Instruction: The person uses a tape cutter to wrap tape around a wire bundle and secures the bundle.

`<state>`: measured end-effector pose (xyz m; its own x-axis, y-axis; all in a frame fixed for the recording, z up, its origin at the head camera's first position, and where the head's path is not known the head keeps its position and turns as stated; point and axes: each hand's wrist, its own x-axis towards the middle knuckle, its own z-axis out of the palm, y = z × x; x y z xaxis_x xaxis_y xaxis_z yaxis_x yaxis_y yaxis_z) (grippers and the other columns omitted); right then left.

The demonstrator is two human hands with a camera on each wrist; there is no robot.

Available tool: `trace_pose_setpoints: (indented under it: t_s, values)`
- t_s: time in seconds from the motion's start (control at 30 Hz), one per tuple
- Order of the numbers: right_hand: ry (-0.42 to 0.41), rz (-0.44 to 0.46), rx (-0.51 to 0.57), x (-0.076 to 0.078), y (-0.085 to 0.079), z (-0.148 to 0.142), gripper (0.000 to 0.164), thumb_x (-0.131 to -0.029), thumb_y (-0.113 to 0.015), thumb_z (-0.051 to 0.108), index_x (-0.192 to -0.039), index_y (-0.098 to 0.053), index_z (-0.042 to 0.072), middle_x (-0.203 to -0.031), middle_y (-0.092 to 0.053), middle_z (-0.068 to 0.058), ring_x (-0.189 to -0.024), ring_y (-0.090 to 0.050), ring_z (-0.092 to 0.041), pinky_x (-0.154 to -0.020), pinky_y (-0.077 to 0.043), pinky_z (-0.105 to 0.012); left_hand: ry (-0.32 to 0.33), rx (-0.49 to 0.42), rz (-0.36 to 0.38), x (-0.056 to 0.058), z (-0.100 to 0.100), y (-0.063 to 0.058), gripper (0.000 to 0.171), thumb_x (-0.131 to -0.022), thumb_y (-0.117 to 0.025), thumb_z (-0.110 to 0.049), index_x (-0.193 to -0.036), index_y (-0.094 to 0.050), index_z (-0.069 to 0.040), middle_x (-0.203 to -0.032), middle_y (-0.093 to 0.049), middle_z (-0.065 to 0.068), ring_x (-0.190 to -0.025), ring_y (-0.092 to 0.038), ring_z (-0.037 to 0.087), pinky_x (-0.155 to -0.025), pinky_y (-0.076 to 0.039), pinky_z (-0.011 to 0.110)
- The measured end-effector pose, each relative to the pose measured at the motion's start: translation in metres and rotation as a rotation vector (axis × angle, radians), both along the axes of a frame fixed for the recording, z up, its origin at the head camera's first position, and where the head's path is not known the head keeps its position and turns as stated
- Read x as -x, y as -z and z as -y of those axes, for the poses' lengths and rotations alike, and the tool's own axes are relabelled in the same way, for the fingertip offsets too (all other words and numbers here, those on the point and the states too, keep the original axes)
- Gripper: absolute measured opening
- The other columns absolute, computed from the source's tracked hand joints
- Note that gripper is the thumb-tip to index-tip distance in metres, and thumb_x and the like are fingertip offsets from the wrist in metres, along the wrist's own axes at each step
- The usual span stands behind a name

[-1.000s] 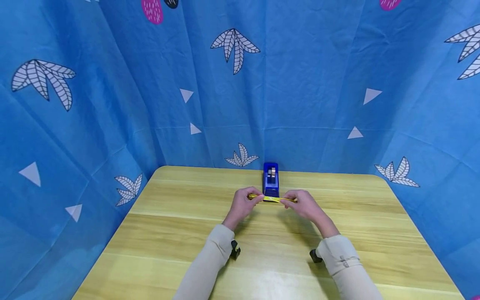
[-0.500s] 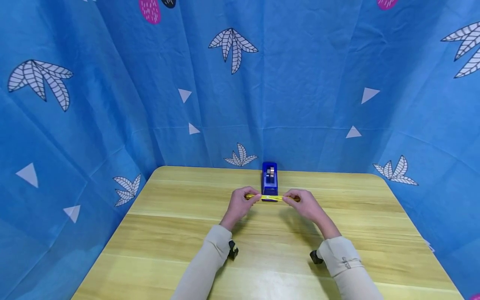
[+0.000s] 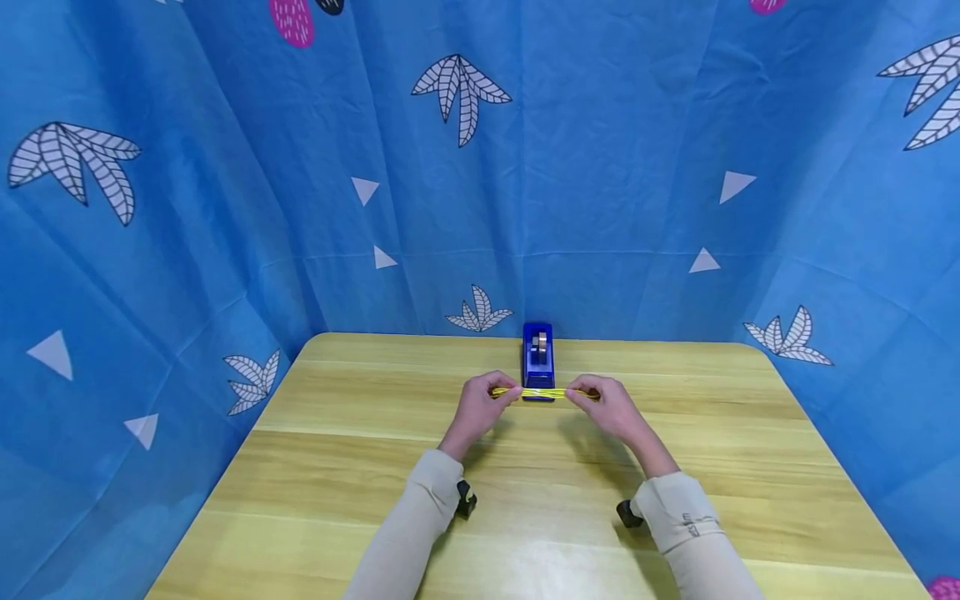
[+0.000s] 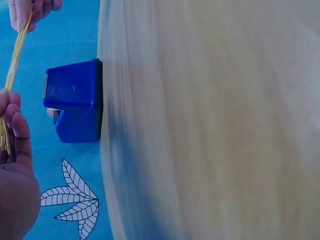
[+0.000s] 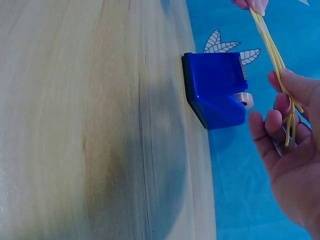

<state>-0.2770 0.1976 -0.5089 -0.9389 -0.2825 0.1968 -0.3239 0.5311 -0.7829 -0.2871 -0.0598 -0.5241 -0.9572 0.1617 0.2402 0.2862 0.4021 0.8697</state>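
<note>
A slim bundle of thin yellow strands (image 3: 546, 393) is stretched level between my two hands, with a pale shiny patch near its middle. My left hand (image 3: 478, 408) pinches one end between thumb and fingers; my right hand (image 3: 611, 408) pinches the other. Loose strand ends (image 5: 290, 132) hang past the right thumb in the right wrist view. Just beyond the bundle stands a blue tape dispenser (image 3: 538, 354), its front edge overlapped by the strands in the head view. A small tape roll (image 5: 245, 99) sits in it. Both wrist views show the bundle held above the table.
The wooden table (image 3: 337, 467) has rounded far corners. A blue patterned curtain (image 3: 600, 167) closes in the back and both sides, close behind the dispenser. Black wrist-camera mounts (image 3: 466, 500) stick out inward from both sleeves.
The yellow bundle went from slightly tilted to level, and the hands drew a little farther apart along it. Both hands kept their pinch. The head view shifted slightly.
</note>
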Motion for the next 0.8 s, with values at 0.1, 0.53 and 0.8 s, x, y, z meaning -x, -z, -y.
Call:
trace_pose_setpoints:
  t_s: [0.1,0.53,0.8]
  values:
    - [0.002,-0.015,-0.003,-0.0007,-0.0009,0.0004,0.017,-0.103,-0.065,0.019,-0.105,-0.076,0.006,-0.107,-0.075,-0.018,-0.091,-0.064,-0.020,-0.080,-0.054,-0.036,0.001,0.006,-0.010,0.0005,0.0000,0.0010,0.011,-0.098,-0.073,-0.027,-0.097,-0.077,-0.017,-0.100,-0.077,-0.002,-0.095,-0.068,0.016,-0.088,-0.059,0.035]
    - [0.018,-0.030,-0.039,0.0001,-0.0014,0.0008,0.019,-0.104,-0.065,0.020,-0.106,-0.076,0.005,-0.105,-0.076,-0.009,-0.096,-0.066,-0.023,-0.086,-0.055,-0.039,0.044,-0.021,0.019,-0.0009,0.0013,0.0011,0.010,-0.100,-0.071,-0.026,-0.100,-0.075,-0.017,-0.099,-0.076,-0.002,-0.097,-0.068,0.020,-0.086,-0.057,0.033]
    - [0.024,-0.025,-0.044,0.0003,-0.0012,0.0008,0.020,-0.104,-0.064,0.022,-0.107,-0.076,0.005,-0.106,-0.076,-0.008,-0.098,-0.066,-0.024,-0.087,-0.055,-0.040,0.062,-0.021,0.033,-0.0016,0.0037,0.0001,0.012,-0.101,-0.069,-0.027,-0.103,-0.074,-0.016,-0.099,-0.074,-0.002,-0.088,-0.067,0.021,-0.075,-0.056,0.030]
